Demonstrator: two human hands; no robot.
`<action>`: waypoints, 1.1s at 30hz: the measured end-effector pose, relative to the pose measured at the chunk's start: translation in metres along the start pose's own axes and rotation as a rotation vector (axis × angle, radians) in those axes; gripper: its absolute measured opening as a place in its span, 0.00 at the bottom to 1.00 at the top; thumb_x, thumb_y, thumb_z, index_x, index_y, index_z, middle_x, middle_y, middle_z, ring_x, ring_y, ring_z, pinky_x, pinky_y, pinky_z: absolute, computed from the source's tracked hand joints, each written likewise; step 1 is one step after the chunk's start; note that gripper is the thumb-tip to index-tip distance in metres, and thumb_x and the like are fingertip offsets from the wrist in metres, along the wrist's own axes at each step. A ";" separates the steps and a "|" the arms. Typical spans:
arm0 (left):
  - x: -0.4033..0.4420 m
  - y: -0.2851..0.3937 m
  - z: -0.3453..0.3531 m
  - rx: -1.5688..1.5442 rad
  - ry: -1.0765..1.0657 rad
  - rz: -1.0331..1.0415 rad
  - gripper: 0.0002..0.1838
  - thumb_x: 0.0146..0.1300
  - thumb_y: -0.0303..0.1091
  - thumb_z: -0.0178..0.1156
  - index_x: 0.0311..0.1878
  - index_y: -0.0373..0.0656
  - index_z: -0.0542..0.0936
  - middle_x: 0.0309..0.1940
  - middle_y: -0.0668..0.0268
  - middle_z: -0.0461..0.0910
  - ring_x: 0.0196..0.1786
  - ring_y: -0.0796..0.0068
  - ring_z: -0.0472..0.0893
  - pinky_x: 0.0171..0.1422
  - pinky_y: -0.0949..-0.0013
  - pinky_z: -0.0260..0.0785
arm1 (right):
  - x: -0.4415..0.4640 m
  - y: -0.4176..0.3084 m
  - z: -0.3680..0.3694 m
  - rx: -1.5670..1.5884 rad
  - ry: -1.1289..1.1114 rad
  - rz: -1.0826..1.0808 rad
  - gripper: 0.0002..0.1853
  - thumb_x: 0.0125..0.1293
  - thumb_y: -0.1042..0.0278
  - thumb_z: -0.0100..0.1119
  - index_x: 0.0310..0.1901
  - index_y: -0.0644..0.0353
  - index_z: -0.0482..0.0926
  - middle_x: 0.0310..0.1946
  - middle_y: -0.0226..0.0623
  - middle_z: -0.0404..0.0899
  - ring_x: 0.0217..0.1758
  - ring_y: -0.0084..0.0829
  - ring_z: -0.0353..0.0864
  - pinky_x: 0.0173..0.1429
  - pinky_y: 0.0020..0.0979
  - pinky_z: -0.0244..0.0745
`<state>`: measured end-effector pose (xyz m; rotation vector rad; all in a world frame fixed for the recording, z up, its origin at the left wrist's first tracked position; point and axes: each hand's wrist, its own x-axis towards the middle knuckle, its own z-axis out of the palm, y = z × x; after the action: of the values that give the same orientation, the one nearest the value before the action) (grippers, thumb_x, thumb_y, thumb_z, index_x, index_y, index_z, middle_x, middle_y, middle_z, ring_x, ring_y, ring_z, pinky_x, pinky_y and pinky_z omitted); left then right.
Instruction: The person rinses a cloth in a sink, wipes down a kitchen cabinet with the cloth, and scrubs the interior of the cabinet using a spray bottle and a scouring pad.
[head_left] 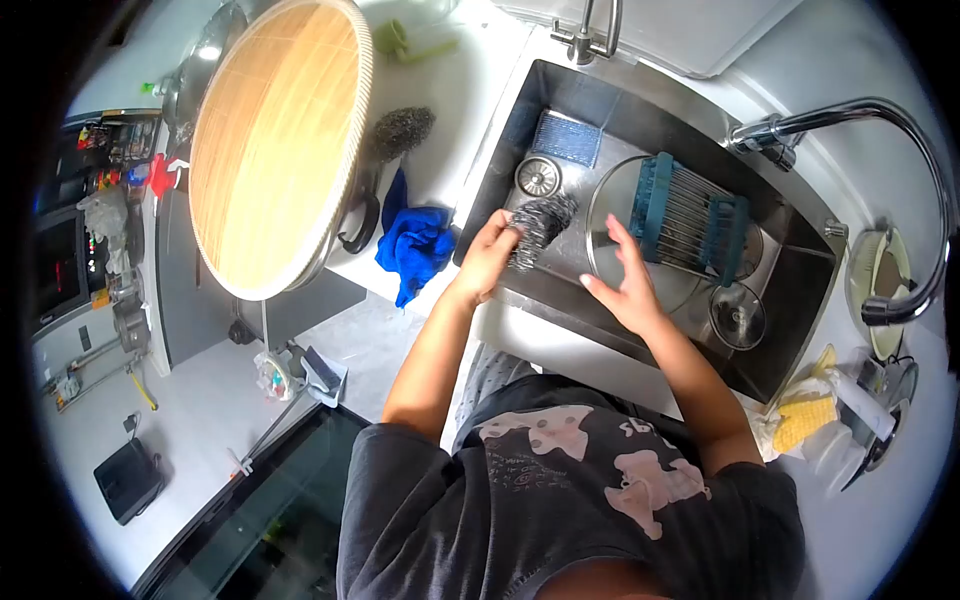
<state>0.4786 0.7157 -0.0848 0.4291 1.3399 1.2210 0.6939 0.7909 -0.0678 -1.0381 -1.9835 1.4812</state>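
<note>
A dark grey, mesh-like cloth or scourer [540,230] hangs in my left hand [490,255], whose fingers close on its left end at the near side of the sink [590,318]. My right hand [630,285] is held open, thumb and fingers apart, with nothing in it. It hovers over the near edge of a round glass lid [615,210] lying in the sink. On the lid rests a metal rack with teal ends [690,215]. The round drain strainer [538,177] lies beyond the cloth, beside a blue-striped patch [567,138].
A large round bamboo tray [280,150] stands at the left of the counter. Near it are a blue cloth [415,245] and a steel-wool scourer [403,130]. The curved faucet [890,110] arches over the right side. A smaller glass lid [737,315] lies in the sink's right part.
</note>
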 end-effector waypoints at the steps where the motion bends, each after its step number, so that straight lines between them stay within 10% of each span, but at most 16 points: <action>1: -0.006 0.005 0.001 -0.181 -0.014 -0.043 0.09 0.66 0.35 0.48 0.45 0.44 0.70 0.35 0.69 0.75 0.38 0.82 0.73 0.40 0.75 0.67 | 0.006 -0.003 0.004 0.161 -0.041 0.055 0.38 0.54 0.71 0.61 0.66 0.58 0.53 0.62 0.42 0.61 0.64 0.37 0.61 0.65 0.37 0.55; 7: -0.021 0.024 0.018 -0.374 0.034 -0.165 0.10 0.67 0.36 0.44 0.48 0.44 0.69 0.40 0.69 0.74 0.41 0.80 0.74 0.44 0.72 0.69 | 0.051 -0.002 0.018 0.945 -0.260 0.328 0.36 0.57 0.65 0.60 0.65 0.60 0.53 0.58 0.39 0.64 0.60 0.30 0.63 0.65 0.34 0.55; 9: -0.001 -0.009 0.013 -0.109 0.114 0.084 0.09 0.65 0.33 0.46 0.45 0.40 0.69 0.40 0.65 0.75 0.41 0.75 0.75 0.45 0.71 0.68 | 0.051 -0.014 0.024 0.914 -0.225 0.333 0.34 0.58 0.66 0.61 0.63 0.60 0.55 0.54 0.37 0.67 0.57 0.26 0.65 0.62 0.32 0.59; 14: 0.003 -0.013 0.039 0.634 0.336 0.481 0.08 0.64 0.33 0.52 0.39 0.39 0.69 0.28 0.66 0.72 0.32 0.79 0.70 0.39 0.72 0.66 | 0.035 -0.012 0.046 0.440 -0.039 0.268 0.35 0.52 0.66 0.68 0.58 0.62 0.59 0.46 0.38 0.70 0.47 0.25 0.72 0.52 0.26 0.68; 18: 0.001 -0.007 0.022 0.305 -0.011 0.265 0.15 0.63 0.32 0.53 0.50 0.37 0.68 0.40 0.63 0.74 0.44 0.71 0.72 0.52 0.69 0.64 | 0.047 -0.010 0.032 0.377 0.071 0.251 0.22 0.51 0.77 0.64 0.48 0.63 0.67 0.39 0.35 0.75 0.42 0.22 0.74 0.46 0.25 0.71; 25: -0.083 0.040 -0.029 0.534 -0.046 0.381 0.21 0.62 0.33 0.54 0.58 0.39 0.66 0.54 0.54 0.69 0.59 0.61 0.68 0.63 0.66 0.58 | 0.078 -0.163 -0.033 -0.243 0.415 0.004 0.20 0.48 0.67 0.69 0.41 0.58 0.71 0.32 0.33 0.77 0.32 0.19 0.75 0.35 0.22 0.70; 30: -0.142 0.038 -0.061 0.603 -0.100 0.242 0.18 0.61 0.32 0.54 0.55 0.40 0.70 0.54 0.54 0.69 0.59 0.59 0.69 0.63 0.66 0.58 | 0.125 -0.095 0.017 -0.456 0.787 -0.187 0.19 0.49 0.69 0.67 0.42 0.58 0.71 0.33 0.42 0.79 0.37 0.35 0.79 0.42 0.32 0.72; 33: -0.156 0.043 -0.071 0.609 -0.154 0.234 0.19 0.59 0.32 0.56 0.54 0.44 0.70 0.55 0.54 0.68 0.59 0.54 0.68 0.62 0.62 0.59 | 0.129 0.075 0.109 -0.990 -0.132 0.415 0.13 0.65 0.68 0.39 0.43 0.58 0.75 0.37 0.48 0.79 0.42 0.45 0.79 0.48 0.42 0.73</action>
<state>0.4320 0.5735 0.0091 1.1139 1.5436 0.9194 0.5572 0.8374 -0.1835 -1.8519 -2.7890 0.6547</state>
